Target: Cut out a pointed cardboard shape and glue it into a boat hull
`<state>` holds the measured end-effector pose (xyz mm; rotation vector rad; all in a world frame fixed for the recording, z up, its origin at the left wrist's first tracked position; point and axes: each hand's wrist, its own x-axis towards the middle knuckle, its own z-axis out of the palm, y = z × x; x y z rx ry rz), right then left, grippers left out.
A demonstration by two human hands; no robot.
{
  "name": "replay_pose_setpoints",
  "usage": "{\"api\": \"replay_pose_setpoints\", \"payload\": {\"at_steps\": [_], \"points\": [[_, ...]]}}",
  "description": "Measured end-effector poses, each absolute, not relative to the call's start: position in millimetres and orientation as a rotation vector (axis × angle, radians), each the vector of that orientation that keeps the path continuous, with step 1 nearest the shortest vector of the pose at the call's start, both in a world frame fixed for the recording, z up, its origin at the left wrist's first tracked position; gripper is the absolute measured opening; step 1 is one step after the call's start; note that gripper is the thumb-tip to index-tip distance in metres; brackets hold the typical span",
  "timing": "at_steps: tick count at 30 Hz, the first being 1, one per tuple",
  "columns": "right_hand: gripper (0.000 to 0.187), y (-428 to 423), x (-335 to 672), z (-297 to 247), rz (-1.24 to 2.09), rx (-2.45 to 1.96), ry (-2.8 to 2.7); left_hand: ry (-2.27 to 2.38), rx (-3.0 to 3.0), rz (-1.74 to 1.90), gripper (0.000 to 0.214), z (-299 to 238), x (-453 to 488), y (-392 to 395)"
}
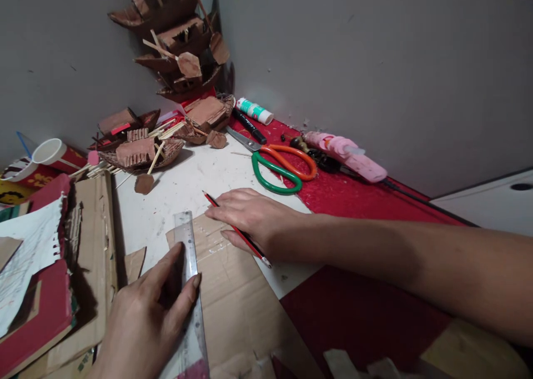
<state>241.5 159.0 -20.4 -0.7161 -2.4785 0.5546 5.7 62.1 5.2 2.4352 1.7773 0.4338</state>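
Note:
My left hand [152, 307] presses down on a clear plastic ruler [188, 290] that lies across a flat sheet of brown cardboard [237, 307], thumb and fingers spread on either side of it. My right hand [250, 215] rests flat on the cardboard's far edge, with a red pencil [237, 230] lying under its fingers, tip pointing away to the left. The right forearm reaches in from the right edge of the view.
Scissors [278, 168] with one green and one orange handle, a pink glue gun [347, 154], a black marker [250, 126] and a glue stick [255, 111] lie near the wall. Brown cardboard model boats [175, 34] stack in the corner. Cardboard scraps and a red book [41, 307] sit left.

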Motion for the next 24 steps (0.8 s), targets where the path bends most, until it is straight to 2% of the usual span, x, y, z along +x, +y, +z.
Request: {"api": "replay_pose_setpoints", "payload": {"at_steps": [12, 18, 24], "points": [[0.025, 159, 242, -20, 0.533, -0.737, -2.507, 1.699, 2.772, 0.397, 0.042, 3, 6, 71], [0.028, 158, 240, -19, 0.51, -0.763, -2.52, 1.542, 2.826, 0.173, 0.053, -8, 0, 83], [0.027, 159, 239, -20, 0.503, -0.759, -2.524, 1.54, 2.781, 0.182, 0.055, -12, -4, 83]]}}
